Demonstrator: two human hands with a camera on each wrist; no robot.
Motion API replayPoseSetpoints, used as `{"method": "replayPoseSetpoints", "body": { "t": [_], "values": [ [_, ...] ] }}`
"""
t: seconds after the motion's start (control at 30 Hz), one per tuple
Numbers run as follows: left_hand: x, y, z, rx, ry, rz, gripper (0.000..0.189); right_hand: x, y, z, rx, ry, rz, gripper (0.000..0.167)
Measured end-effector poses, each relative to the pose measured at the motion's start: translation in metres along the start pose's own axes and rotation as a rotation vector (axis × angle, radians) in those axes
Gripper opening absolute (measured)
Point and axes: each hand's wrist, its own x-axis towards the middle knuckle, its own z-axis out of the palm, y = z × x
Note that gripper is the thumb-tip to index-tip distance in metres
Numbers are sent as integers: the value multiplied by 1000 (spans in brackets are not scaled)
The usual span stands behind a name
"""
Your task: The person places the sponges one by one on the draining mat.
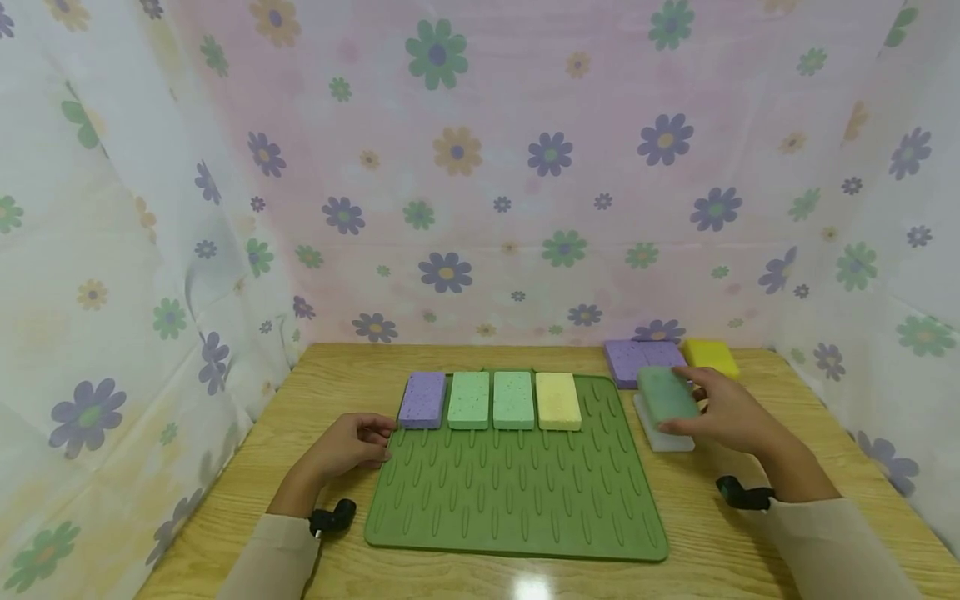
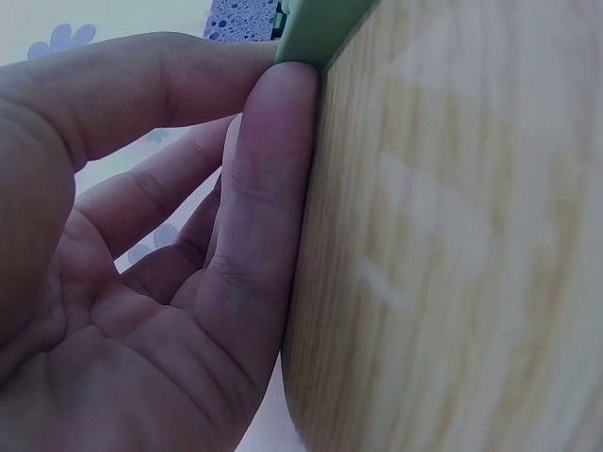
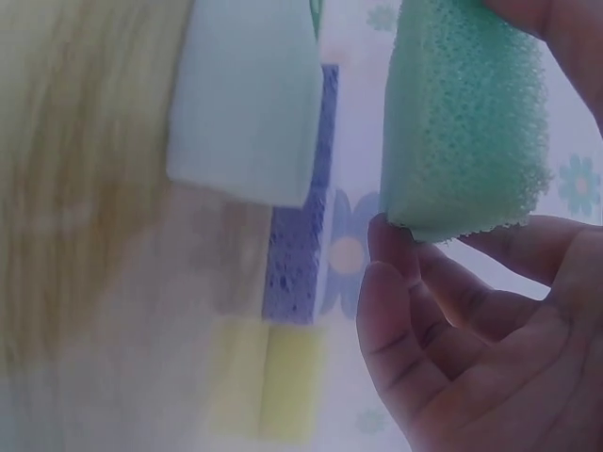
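Note:
My right hand [image 1: 722,412] grips a translucent green foam sponge [image 3: 462,122] between thumb and fingers. The sponge is tilted above a white sponge [image 1: 666,435] on the table, beside the mat's right edge. At the left edge of the ribbed green mat [image 1: 510,500], my left hand [image 1: 351,446] pinches the rim with its fingertips [image 2: 283,104]. Along the mat's far side lie a purple sponge [image 1: 423,400], two mint green sponges [image 1: 468,400] and a pale yellow sponge [image 1: 558,400] in a row.
Two purple sponges [image 1: 626,362] lie side by side at the back right, with a bright yellow sponge [image 1: 711,358] to their right. Flowered cloth [image 1: 502,167] hangs behind and on both sides of the wooden table [image 1: 337,367].

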Motion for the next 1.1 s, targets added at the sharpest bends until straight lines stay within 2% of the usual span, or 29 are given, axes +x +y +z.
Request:
{"method": "replayPoseSetpoints", "body": {
  "t": [0.13,0.43,0.83,1.1],
  "values": [
    [0,0,0,0,3,-3,46,6,-4,8,-34,9,-28,110],
    [1,-1,0,1,0,-13,44,19,-10,23,-15,29,-83,113],
    [0,-1,0,2,-2,2,45,32,-22,34,-33,18,-76,118],
    [0,0,0,6,-4,5,45,39,-27,41,8,18,-71,120]
  ]
}}
